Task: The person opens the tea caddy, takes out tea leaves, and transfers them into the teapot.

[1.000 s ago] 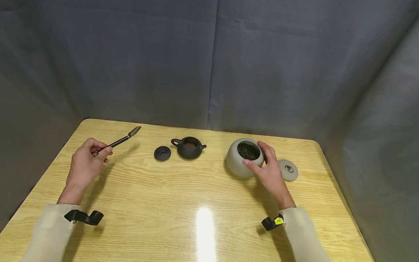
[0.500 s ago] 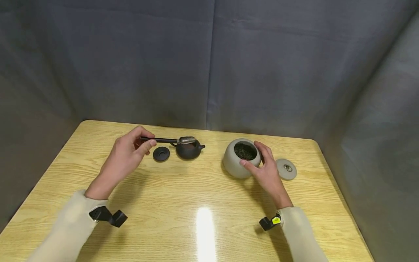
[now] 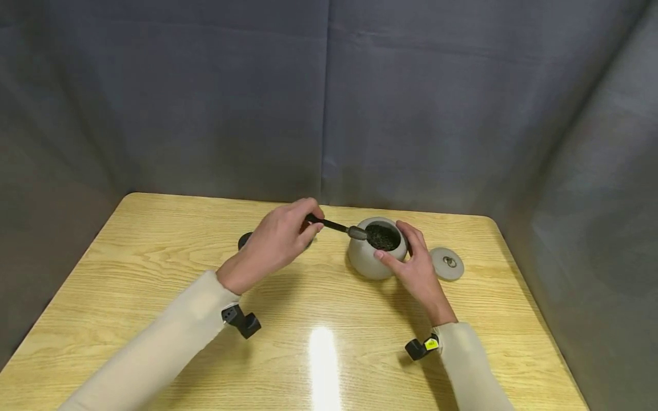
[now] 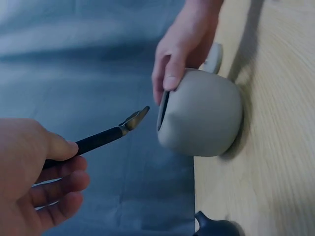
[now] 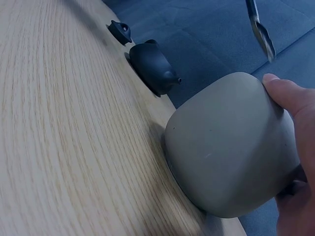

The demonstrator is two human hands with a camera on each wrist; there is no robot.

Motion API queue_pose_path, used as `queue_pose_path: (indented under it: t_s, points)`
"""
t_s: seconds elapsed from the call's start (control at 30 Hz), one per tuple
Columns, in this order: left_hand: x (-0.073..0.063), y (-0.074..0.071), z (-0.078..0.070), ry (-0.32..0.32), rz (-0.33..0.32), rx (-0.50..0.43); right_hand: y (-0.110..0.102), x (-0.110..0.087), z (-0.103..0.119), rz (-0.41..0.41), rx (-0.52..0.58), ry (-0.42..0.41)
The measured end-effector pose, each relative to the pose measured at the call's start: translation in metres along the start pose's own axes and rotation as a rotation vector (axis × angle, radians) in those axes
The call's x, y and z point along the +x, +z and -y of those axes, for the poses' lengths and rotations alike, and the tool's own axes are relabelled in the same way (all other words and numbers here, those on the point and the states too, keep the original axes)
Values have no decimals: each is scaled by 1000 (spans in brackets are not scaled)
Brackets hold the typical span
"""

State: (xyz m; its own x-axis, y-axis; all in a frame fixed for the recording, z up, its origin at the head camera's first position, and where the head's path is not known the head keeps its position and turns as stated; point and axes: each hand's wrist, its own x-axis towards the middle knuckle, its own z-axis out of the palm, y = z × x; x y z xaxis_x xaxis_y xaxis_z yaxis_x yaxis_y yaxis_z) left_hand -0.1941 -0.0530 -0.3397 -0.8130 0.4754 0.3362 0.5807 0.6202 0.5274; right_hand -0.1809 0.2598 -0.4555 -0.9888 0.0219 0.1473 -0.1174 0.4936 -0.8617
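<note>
My left hand [image 3: 277,240] pinches the black handle of a small tea scoop [image 4: 101,139]. The scoop's metal head [image 3: 357,233] hovers just above the left side of the mouth of a grey round jar [image 4: 203,113], apart from it in the left wrist view. Dark dried tea leaves [image 3: 382,237] lie inside the jar. With thumb and fingers across the rim, my right hand [image 3: 418,268] grips the jar's right side; the jar stands on the table. Beneath my left hand, a dark teapot [image 5: 151,68] is mostly hidden in the head view.
The jar's grey lid [image 3: 446,264] with a ring knob lies right of my right hand. The teapot's dark lid [image 5: 119,32] sits beside the teapot, partly covered in the head view. A grey cloth [image 3: 216,103] rises behind the wooden table [image 3: 288,354].
My left hand has carried the scoop rightward from the table's left side, past the teapot, to the jar's mouth. My right hand keeps its grip on the jar.
</note>
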Motion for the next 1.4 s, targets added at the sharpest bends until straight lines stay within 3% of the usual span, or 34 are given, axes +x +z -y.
queue_pose_path:
  t_s: [0.27, 0.43, 0.7, 1.03, 1.17, 1.4]
  points:
    - [25, 23, -14, 225, 14, 247, 2, -1, 1, -6, 7, 2]
    - [34, 35, -13, 280, 58, 366, 4, -1, 2, 1, 12, 9]
    - [36, 40, -10, 184, 106, 276, 8, -3, 6, 5, 19, 13]
    - [41, 36, -5, -48, 37, -45, 12, -3, 6, 3, 36, 7]
    - [46, 35, -9, -50, 21, -88, 12, -3, 6, 1, 34, 10]
    - [47, 36, -16, -38, 57, -96, 13, -4, 7, 1, 34, 5]
